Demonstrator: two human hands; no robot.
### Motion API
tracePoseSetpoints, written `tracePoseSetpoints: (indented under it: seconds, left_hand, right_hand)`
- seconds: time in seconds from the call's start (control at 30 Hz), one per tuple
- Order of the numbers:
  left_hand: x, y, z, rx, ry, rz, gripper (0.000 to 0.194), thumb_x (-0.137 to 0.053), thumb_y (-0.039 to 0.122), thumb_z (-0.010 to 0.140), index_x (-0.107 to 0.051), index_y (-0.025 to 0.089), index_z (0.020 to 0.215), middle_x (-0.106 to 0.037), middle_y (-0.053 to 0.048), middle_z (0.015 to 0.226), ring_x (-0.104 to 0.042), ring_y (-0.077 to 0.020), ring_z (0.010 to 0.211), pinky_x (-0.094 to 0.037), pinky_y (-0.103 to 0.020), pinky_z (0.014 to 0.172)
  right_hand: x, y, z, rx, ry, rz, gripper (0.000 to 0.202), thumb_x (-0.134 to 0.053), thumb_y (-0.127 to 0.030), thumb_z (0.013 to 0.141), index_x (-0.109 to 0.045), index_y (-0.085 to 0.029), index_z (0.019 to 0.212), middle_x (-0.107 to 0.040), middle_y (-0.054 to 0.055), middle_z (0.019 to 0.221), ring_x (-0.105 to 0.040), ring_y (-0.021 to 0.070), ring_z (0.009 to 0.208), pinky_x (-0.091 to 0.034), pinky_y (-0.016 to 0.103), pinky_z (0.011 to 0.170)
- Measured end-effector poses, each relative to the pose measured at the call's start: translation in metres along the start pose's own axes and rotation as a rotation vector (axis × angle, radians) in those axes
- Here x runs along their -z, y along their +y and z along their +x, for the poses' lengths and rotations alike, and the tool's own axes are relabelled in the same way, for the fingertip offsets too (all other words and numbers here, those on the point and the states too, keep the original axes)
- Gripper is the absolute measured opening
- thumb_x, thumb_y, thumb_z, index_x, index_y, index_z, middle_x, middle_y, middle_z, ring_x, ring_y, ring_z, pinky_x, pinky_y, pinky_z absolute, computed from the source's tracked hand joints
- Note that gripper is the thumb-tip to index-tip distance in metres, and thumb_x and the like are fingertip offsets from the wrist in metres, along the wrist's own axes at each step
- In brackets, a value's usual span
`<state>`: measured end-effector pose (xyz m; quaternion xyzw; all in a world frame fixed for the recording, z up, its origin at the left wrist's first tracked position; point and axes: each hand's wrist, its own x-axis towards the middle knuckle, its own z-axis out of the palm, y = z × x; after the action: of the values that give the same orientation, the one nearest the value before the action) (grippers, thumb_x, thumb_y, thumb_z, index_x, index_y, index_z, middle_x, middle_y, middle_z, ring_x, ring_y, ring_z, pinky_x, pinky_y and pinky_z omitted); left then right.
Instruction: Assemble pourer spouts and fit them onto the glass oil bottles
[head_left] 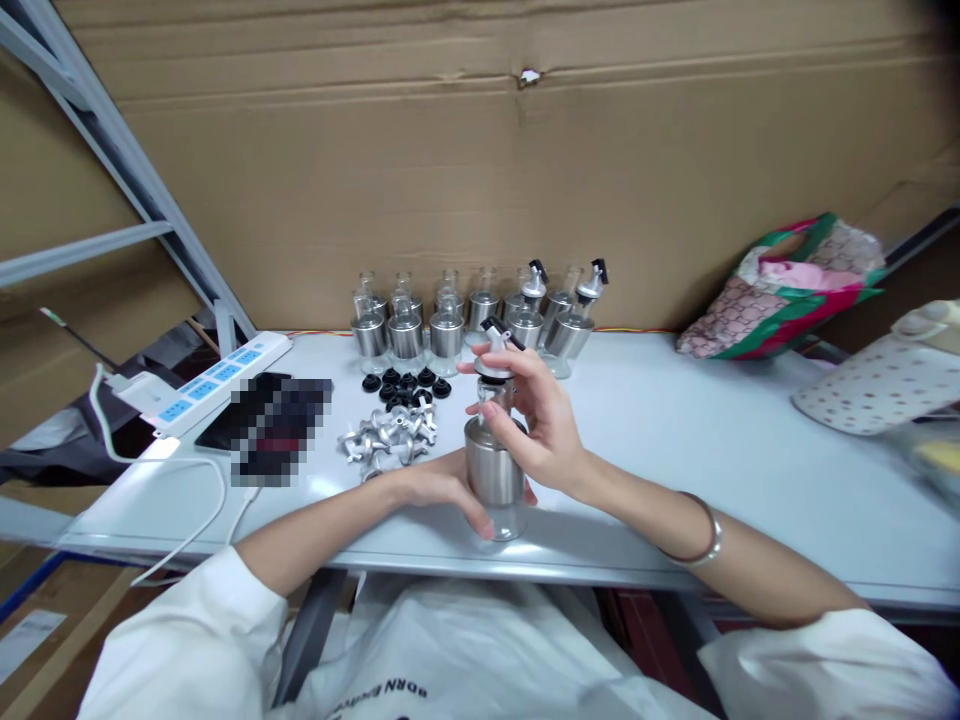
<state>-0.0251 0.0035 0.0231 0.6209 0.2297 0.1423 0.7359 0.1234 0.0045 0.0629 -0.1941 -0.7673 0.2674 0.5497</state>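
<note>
An oil bottle [495, 465] of clear glass with a metal sleeve stands upright near the table's front edge. Low on its body, my left hand [450, 492] is wrapped round it. My right hand [536, 420] closes about the bottle's neck and the silver pour spout [495, 350] with a black flip cap on top. Left of the bottle lie a pile of silver spout parts [390, 440] and several black stoppers [409, 385]. Behind them stand rows of similar bottles [405, 335]; two at the right carry spouts [591, 285].
A white power strip [217, 385] with cables and a dark phone-like device [244, 415] occupy the table's left side. On the right are a patterned bag [780, 290] and a spotted white container [885, 375]. A cardboard wall [450, 170] closes off the back; a metal frame [124, 130] rises at left.
</note>
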Motion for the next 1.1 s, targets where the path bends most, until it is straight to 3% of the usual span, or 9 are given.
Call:
tracePoseSetpoints:
  seconds: [0.1,0.23,0.33,0.47,0.63,0.83,0.97,1.1]
  left_hand:
    - [-0.007,0.000,0.000,-0.035,0.115,-0.016,0.057,-0.082,0.018,0.049,-0.066,0.015,0.104,-0.065,-0.007,0.110,-0.052,-0.0305,0.116,-0.037,-0.045,0.103]
    - [-0.014,0.000,0.000,-0.070,0.252,-0.015,0.082,-0.084,0.017,0.048,-0.055,0.019,0.125,-0.062,-0.007,0.118,-0.042,-0.0303,0.128,-0.034,-0.046,0.106]
    - [-0.016,0.000,0.001,-0.055,0.262,-0.013,0.083,-0.084,0.018,0.048,-0.054,0.020,0.126,-0.065,-0.007,0.113,-0.047,-0.0299,0.124,-0.038,-0.045,0.104]
    - [-0.013,-0.003,0.002,-0.053,0.257,0.001,0.062,-0.084,0.020,0.049,-0.064,0.015,0.108,-0.066,-0.008,0.107,-0.054,-0.0291,0.115,-0.042,-0.042,0.099]
    - [-0.011,-0.006,0.003,-0.044,0.214,0.079,0.047,-0.085,0.026,0.051,-0.066,0.014,0.092,-0.065,-0.007,0.096,-0.058,-0.0251,0.100,-0.045,-0.040,0.093]
    - [-0.011,-0.004,0.003,-0.019,0.175,0.075,0.044,-0.084,0.027,0.051,-0.065,0.014,0.088,-0.063,-0.006,0.091,-0.058,-0.0217,0.091,-0.045,-0.038,0.088]
    - [-0.009,-0.004,0.001,0.003,0.179,0.116,0.047,-0.085,0.031,0.049,-0.064,0.014,0.088,-0.062,-0.005,0.090,-0.057,-0.0203,0.085,-0.046,-0.036,0.082]
    - [-0.009,-0.004,0.000,0.006,0.173,0.116,0.048,-0.086,0.033,0.049,-0.064,0.014,0.088,-0.062,-0.005,0.089,-0.057,-0.0199,0.084,-0.045,-0.036,0.082]
  right_hand:
    - [-0.007,-0.003,-0.003,-0.062,0.021,-0.016,0.047,-0.051,-0.016,0.083,-0.037,-0.028,0.127,-0.041,0.011,0.131,-0.055,0.0244,0.113,-0.060,0.035,0.070]
    - [-0.015,-0.004,-0.008,-0.128,0.054,-0.089,0.066,-0.062,-0.016,0.073,-0.030,-0.031,0.128,-0.034,0.010,0.135,-0.055,0.0241,0.107,-0.058,0.036,0.069]
    - [-0.015,-0.003,-0.008,-0.150,0.071,-0.091,0.065,-0.062,-0.014,0.070,-0.033,-0.033,0.126,-0.037,0.007,0.130,-0.058,0.0172,0.086,-0.056,0.038,0.070]
    - [-0.013,0.000,-0.007,-0.228,0.087,-0.034,0.059,-0.060,-0.013,0.072,-0.038,-0.033,0.123,-0.042,0.005,0.126,-0.055,0.0113,0.069,-0.054,0.035,0.065]
    - [-0.013,0.003,-0.007,-0.279,0.119,0.097,0.038,-0.058,-0.016,0.078,-0.046,-0.029,0.113,-0.050,0.004,0.118,-0.052,0.0095,0.064,-0.051,0.031,0.059]
    - [-0.012,0.006,-0.004,-0.286,0.203,0.195,0.024,-0.064,-0.016,0.073,-0.049,-0.026,0.090,-0.051,0.001,0.097,-0.057,0.0162,0.090,-0.055,0.027,0.063]
    - [-0.010,0.004,-0.002,-0.366,0.234,0.257,0.024,-0.066,-0.018,0.070,-0.044,-0.024,0.080,-0.049,-0.001,0.093,-0.056,0.0096,0.063,-0.055,0.026,0.051]
    - [-0.008,0.001,0.000,-0.349,0.234,0.244,0.025,-0.066,-0.020,0.069,-0.043,-0.023,0.077,-0.047,0.000,0.093,-0.055,0.0105,0.061,-0.056,0.028,0.048]
